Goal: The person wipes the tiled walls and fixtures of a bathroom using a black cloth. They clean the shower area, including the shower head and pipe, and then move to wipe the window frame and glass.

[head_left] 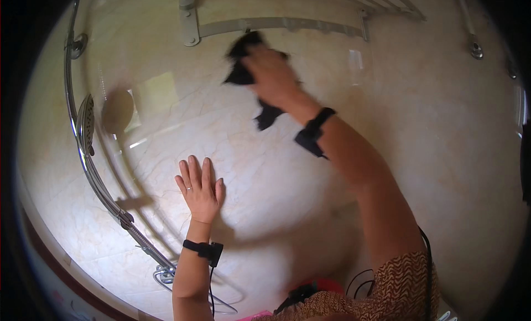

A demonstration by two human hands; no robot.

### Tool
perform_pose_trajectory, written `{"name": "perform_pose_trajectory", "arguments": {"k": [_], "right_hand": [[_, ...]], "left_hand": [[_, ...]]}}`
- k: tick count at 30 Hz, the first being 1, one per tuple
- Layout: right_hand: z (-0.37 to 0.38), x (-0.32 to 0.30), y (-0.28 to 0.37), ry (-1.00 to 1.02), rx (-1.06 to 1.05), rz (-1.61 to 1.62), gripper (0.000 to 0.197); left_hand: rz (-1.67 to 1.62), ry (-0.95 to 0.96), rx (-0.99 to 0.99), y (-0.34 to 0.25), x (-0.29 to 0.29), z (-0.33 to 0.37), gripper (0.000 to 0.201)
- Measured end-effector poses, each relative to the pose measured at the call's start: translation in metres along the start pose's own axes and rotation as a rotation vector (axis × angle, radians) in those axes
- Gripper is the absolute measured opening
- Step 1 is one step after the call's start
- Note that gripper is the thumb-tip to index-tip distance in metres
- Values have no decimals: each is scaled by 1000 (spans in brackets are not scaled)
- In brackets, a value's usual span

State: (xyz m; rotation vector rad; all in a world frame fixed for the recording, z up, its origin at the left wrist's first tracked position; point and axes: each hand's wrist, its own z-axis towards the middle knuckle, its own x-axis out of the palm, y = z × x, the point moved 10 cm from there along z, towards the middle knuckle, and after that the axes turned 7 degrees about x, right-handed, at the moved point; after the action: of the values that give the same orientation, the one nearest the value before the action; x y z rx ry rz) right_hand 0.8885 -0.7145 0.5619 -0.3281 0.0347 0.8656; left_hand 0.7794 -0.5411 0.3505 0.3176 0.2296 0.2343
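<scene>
My right hand [275, 76] presses a black cloth [241, 48] against the glossy beige marble-look wall [310, 188]. Its fingers look closed over the cloth, though motion blurs them. One end of the cloth hangs out below the palm. Lower and to the left, my left hand [200, 192] lies flat on the same wall with its fingers stretched out, holding nothing. A ring shows on one of its fingers. Each wrist wears a black strap with a small box.
Just above my right hand runs a grey metal rack rail [287, 24] with hooks. A shower head [87, 124] and its chrome riser pipe [71, 88] curve down the left side, near my left forearm. A wire holder [164, 274] sits at the lower left. Another metal fitting [475, 48] is at the upper right.
</scene>
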Motion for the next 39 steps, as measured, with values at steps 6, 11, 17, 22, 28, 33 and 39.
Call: {"name": "perform_pose_trajectory", "arguments": {"k": [6, 11, 17, 22, 28, 33, 39], "right_hand": [[-70, -39, -228, -204, 424, -53, 62], [-149, -50, -387, -178, 754, -168, 65], [-148, -40, -350, -428, 1039, 25, 50], [-28, -74, -203, -624, 506, 288, 40], [78, -48, 6, -362, -130, 41, 63], [86, -34, 2, -136, 63, 48, 49], [59, -42, -44, -328, 120, 53, 54]], "left_hand": [[63, 30, -30, -8, 7, 5, 63], [59, 33, -20, -13, 18, 7, 65], [70, 68, -34, -4, 13, 0, 67], [75, 55, -29, -3, 11, 0, 67], [44, 24, -10, -7, 12, 3, 65], [62, 28, -8, -3, 10, -1, 65], [16, 10, -23, -4, 8, 2, 64]]}}
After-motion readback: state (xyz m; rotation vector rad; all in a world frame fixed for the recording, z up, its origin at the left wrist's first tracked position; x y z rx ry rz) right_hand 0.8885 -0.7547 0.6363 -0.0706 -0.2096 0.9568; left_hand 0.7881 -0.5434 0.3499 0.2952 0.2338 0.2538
